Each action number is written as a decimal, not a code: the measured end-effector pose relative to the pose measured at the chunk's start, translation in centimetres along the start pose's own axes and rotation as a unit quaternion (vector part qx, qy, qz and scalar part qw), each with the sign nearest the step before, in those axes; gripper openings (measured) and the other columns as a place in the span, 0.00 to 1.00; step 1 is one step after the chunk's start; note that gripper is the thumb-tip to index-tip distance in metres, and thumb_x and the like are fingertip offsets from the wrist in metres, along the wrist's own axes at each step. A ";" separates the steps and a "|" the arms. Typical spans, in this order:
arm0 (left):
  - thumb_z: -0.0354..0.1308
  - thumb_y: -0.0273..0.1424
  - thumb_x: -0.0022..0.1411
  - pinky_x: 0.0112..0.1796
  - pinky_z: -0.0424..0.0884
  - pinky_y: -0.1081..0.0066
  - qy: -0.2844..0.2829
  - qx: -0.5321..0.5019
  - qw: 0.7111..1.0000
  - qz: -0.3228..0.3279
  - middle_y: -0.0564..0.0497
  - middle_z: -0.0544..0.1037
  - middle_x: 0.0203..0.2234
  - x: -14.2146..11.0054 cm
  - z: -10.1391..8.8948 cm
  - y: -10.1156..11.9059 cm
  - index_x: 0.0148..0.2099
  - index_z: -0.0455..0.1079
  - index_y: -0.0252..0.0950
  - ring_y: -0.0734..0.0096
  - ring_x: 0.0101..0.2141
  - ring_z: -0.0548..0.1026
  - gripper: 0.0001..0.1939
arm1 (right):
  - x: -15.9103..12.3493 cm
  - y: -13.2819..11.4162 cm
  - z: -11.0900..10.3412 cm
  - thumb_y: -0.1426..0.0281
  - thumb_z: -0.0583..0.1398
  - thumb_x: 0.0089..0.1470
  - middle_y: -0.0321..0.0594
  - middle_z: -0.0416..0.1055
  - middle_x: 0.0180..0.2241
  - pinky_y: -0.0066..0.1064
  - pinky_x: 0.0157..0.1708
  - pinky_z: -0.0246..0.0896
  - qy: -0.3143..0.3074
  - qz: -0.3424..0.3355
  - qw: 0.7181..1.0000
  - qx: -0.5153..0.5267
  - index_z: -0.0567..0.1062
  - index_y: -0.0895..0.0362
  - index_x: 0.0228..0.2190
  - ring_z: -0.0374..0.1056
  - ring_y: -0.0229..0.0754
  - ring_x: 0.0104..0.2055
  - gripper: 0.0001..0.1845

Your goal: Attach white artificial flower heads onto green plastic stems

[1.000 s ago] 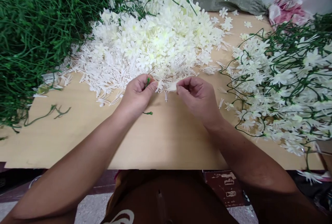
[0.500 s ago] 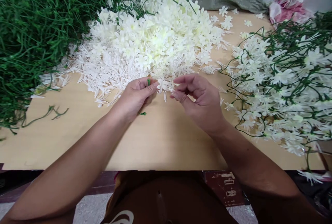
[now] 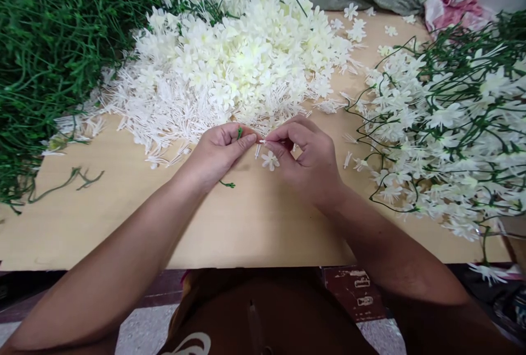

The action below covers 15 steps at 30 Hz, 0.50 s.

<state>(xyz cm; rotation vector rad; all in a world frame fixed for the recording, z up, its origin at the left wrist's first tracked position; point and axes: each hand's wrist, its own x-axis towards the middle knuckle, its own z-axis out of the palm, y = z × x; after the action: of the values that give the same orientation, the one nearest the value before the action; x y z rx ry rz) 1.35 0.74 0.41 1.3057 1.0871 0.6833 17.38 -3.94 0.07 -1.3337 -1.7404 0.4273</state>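
Two hands, the left grip (image 3: 226,148) and the right grip (image 3: 314,155), are held almost fingertip to fingertip above the counter (image 3: 255,223). By the left grip a green stem (image 3: 239,132) is grasped; one end is seen above the thumb, and a green tip (image 3: 228,184) is shown below the same hand. By the right grip a small white piece (image 3: 263,142) is pinched between thumb and forefinger, right at the left fingertips — whether the two are joined cannot be told. A white flower (image 3: 270,161) is seen just below the right fingertips; whether it is hung from them or laid down cannot be made out. Just beyond both grips, white stamens (image 3: 172,106) are spread, overlaid by a heap of white flowers (image 3: 255,53). Well to the left of the left grip, green stems (image 3: 61,43) are piled, and loose stem pieces (image 3: 61,184) are scattered nearer to it. To the right of the right grip, flowered stems (image 3: 444,119) are massed — their white blooms mostly turned toward the grips.
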 end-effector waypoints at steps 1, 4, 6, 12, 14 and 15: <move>0.60 0.33 0.55 0.18 0.55 0.77 0.007 0.035 0.999 0.021 0.58 0.64 0.15 -0.1 0.0 -0.3 0.30 0.69 0.35 0.81 0.17 0.59 0.07 | 0.0 0.1 -0.2 0.74 0.59 0.55 0.38 0.69 0.28 0.32 0.33 0.63 0.000 0.000 1.000 0.000 0.73 0.56 0.28 0.64 0.37 0.30 0.05; 0.61 0.36 0.55 0.21 0.60 0.77 -0.008 0.160 0.985 0.070 0.57 0.68 0.17 -0.6 -0.1 -0.9 0.38 0.72 0.36 0.78 0.19 0.65 0.10 | 0.1 0.4 -0.9 0.75 0.58 0.55 0.38 0.70 0.30 0.32 0.33 0.63 0.000 0.000 1.000 0.003 0.74 0.55 0.30 0.65 0.37 0.32 0.05; 0.59 0.37 0.57 0.21 0.61 0.76 -0.034 0.261 0.960 0.098 0.56 0.71 0.18 -1.0 0.1 -1.1 0.42 0.73 0.37 0.76 0.19 0.67 0.12 | 0.3 0.5 -1.4 0.76 0.58 0.54 0.38 0.70 0.30 0.32 0.32 0.63 0.002 0.005 1.000 0.004 0.74 0.55 0.30 0.65 0.37 0.32 0.06; 0.52 0.25 0.56 0.25 0.60 0.74 -0.029 0.432 0.887 0.163 0.51 0.79 0.28 -0.8 0.8 -1.5 0.40 0.76 0.38 0.73 0.24 0.71 0.13 | 0.5 0.5 -2.1 0.77 0.59 0.52 0.36 0.70 0.28 0.31 0.30 0.63 0.003 0.021 1.000 0.020 0.74 0.55 0.29 0.64 0.36 0.30 0.05; 0.54 0.29 0.57 0.23 0.60 0.75 0.002 0.363 0.922 0.134 0.53 0.76 0.22 -0.5 0.6 -1.7 0.38 0.75 0.36 0.75 0.21 0.68 0.09 | 0.4 0.4 -2.2 0.77 0.60 0.52 0.36 0.70 0.27 0.31 0.30 0.63 0.000 0.019 1.000 0.023 0.74 0.55 0.29 0.64 0.36 0.30 0.05; 0.55 0.32 0.58 0.21 0.59 0.76 0.020 0.321 0.939 0.122 0.55 0.73 0.19 -0.4 0.5 -1.8 0.37 0.75 0.36 0.76 0.19 0.66 0.09 | 0.4 0.4 -2.2 0.76 0.60 0.52 0.36 0.70 0.27 0.31 0.30 0.63 -0.002 0.016 1.000 0.025 0.74 0.55 0.29 0.64 0.36 0.30 0.05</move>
<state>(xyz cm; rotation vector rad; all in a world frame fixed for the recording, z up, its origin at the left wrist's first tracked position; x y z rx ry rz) 1.32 -0.10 -1.30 2.0201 1.2457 0.5513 19.33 -3.94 1.17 -1.3281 -1.7013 0.4887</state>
